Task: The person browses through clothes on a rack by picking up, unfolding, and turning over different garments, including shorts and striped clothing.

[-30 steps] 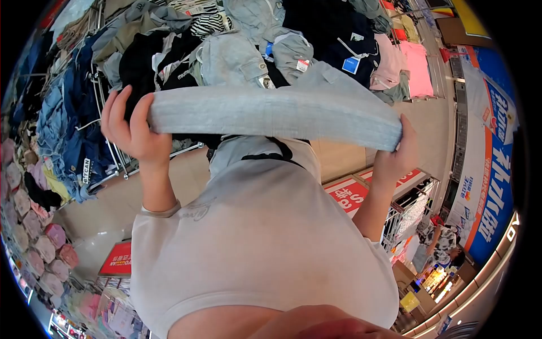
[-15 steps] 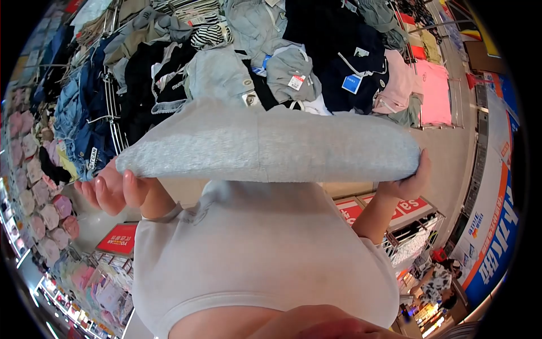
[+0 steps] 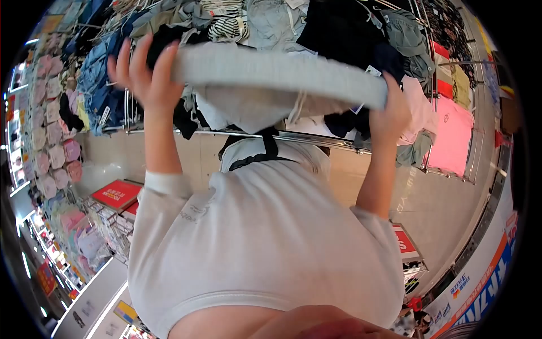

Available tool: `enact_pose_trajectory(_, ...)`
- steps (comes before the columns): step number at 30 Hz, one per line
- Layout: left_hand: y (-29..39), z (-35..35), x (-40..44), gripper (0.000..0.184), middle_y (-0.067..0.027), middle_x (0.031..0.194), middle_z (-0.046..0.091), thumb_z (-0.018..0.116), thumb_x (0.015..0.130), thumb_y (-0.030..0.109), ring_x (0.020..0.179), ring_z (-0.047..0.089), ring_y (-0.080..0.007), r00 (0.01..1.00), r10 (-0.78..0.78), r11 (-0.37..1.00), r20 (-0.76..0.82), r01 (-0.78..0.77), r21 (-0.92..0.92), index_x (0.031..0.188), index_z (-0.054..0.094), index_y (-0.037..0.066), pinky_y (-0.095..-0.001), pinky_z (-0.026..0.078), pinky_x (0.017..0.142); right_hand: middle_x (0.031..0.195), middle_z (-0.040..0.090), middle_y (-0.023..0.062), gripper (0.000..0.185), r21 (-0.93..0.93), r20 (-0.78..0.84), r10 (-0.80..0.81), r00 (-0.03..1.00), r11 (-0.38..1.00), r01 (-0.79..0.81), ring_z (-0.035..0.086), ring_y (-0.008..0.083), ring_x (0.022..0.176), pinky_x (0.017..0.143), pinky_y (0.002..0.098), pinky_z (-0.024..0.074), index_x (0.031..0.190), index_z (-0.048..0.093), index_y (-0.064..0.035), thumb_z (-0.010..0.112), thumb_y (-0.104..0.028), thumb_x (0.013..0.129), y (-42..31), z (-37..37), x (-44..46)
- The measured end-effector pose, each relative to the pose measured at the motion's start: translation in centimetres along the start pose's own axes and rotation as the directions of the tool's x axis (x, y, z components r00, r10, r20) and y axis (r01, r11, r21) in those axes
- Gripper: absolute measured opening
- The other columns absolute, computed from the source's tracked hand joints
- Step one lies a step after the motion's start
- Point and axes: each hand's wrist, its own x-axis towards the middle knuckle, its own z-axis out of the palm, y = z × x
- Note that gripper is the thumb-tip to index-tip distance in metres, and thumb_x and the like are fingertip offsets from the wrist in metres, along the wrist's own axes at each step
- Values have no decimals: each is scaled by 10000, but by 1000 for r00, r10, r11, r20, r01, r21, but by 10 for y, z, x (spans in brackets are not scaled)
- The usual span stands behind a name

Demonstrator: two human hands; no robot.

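Note:
Light grey drawstring pants (image 3: 243, 110) are stretched out between my hands above the clothes display. Their wide elastic waistband (image 3: 282, 70) runs across the view, slightly blurred, and a pale drawstring (image 3: 297, 106) hangs from it. At the band's left end, my left hand (image 3: 148, 76) grips with the thumb side while its other fingers stick up apart. My right hand (image 3: 392, 110) is closed round the opposite end, its fingertips partly hidden. How long the legs are cannot be seen.
Piled garments cover the metal-railed display (image 3: 226, 133), including a black garment (image 3: 341, 31) and a pink garment (image 3: 449, 135) at right. Denim pieces (image 3: 99, 73) hang at left. Red sign boards (image 3: 116, 193) stand on racks behind me, beside the tiled floor (image 3: 169, 152).
Both hands have moved up and away from my body with the pants. The waistband now shows in front with the drawstring below it, where a broad plain stretch of fabric showed before.

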Motion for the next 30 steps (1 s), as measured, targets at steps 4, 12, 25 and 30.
enact_pose_trajectory(4,16,44,57,396,-204,1361,475,640,738,33,1301,398,-420,993,-90,989,74,80,128,1128,649,102,-533,317,1052,1032,688,105,443,75,50,-15,999,997,11,648,331,931,809,405,513,1127,652,-135,586,-25,704,9,70,74)
enact_pose_trajectory(12,-23,41,69,550,-253,1448,347,655,744,50,1364,264,-443,962,-262,931,-71,271,246,1285,571,104,-554,211,1103,1078,671,150,515,141,-96,-55,994,988,68,630,343,1004,870,396,493,1206,630,-170,535,-29,720,-23,35,130)
enact_pose_trajectory(25,10,-40,-83,558,-175,1510,325,737,677,218,1419,198,-437,904,-281,945,321,320,-74,1227,647,229,-611,113,1115,1078,626,152,479,354,337,-230,913,930,104,550,367,1058,921,431,447,1042,620,-37,540,79,585,-69,35,-6)
enact_pose_trajectory(30,46,-39,-147,508,-115,1327,521,668,629,44,1304,415,-349,528,-16,887,849,400,-232,1128,629,134,-551,324,1050,1064,644,130,444,301,733,-249,633,953,27,582,316,1039,863,407,469,1110,641,-73,567,27,683,-68,95,-117)
